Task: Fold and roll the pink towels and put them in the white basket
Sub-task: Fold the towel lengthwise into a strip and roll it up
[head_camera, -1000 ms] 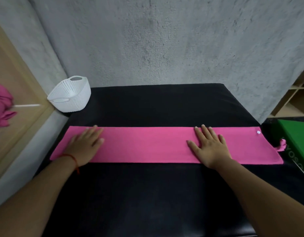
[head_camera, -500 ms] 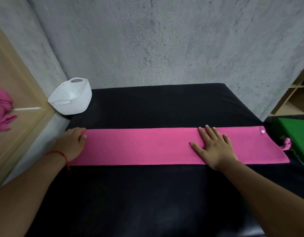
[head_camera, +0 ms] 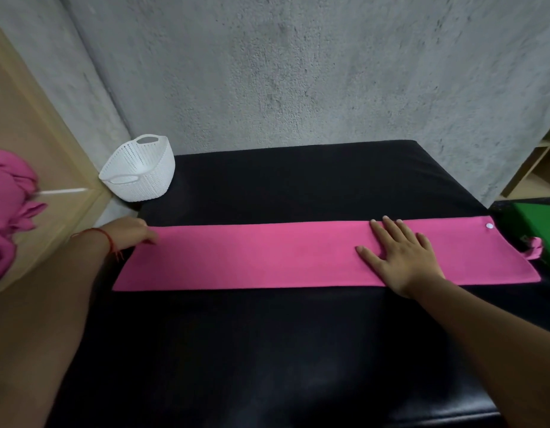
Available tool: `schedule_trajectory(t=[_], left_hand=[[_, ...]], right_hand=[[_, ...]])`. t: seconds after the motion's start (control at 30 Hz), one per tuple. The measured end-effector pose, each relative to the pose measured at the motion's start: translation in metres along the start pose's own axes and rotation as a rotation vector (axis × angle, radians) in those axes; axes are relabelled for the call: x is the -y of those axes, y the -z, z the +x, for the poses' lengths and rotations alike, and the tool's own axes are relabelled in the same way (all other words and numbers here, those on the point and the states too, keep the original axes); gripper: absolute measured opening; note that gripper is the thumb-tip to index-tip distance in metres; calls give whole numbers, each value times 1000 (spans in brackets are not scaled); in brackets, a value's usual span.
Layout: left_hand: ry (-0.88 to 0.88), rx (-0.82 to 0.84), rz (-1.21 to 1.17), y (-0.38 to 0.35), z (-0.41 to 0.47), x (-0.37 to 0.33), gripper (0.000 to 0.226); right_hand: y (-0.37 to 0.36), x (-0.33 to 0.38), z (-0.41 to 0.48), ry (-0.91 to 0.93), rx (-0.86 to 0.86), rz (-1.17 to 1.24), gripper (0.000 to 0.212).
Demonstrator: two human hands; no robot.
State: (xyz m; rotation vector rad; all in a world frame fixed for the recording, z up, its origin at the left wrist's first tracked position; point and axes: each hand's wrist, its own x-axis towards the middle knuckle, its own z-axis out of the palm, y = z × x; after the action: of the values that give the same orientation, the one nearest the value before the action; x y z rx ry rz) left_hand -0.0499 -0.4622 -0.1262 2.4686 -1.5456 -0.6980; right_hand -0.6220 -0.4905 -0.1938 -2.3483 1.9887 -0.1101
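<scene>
A pink towel (head_camera: 267, 257), folded into a long narrow strip, lies flat across the black table (head_camera: 283, 350). It has a white snap and a small loop at its right end. My right hand (head_camera: 400, 257) presses flat on the strip near that end, fingers straight. My left hand (head_camera: 131, 233) is at the strip's far left corner, fingers curled at the edge; whether it pinches the cloth I cannot tell. The white basket (head_camera: 140, 171) stands at the table's back left corner and looks empty.
More pink towels (head_camera: 7, 211) are bunched at the far left on a wooden ledge (head_camera: 35, 143). A green box (head_camera: 542, 220) sits off the table's right edge. A concrete wall runs behind the table. Wooden shelving is at the far right.
My left hand slid left off the strip to its far left corner. My right hand stayed pressed near the right end. The view shifted slightly left.
</scene>
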Motion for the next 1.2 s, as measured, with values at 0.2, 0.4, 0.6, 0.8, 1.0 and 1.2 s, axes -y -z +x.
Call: schedule_trajectory(t=[0.2,0.4,0.6,0.8,1.0,1.2], left_hand=[[-180,-195,-480,-16,-16,14,10],[-113,-455,-488,-46,-14,24,20],[-68,-513,-276,-49,-1,19,27],[-23,-539,130,-59,0,12,32],[35,-507,178,-54,6,19,40],[-321,-659,191,-88,-53,-67,28]], right_hand=[[-1,0,1,-6,-6,-4,92],[-1,0,0,-5,-4,-7,93],[-2,0,0,-5,0,-8,94],[-2,1,0,-5,-6,3,92],[-1,1,1,-4,-3,4,93],[-1,0,1,0,-1,8,93]])
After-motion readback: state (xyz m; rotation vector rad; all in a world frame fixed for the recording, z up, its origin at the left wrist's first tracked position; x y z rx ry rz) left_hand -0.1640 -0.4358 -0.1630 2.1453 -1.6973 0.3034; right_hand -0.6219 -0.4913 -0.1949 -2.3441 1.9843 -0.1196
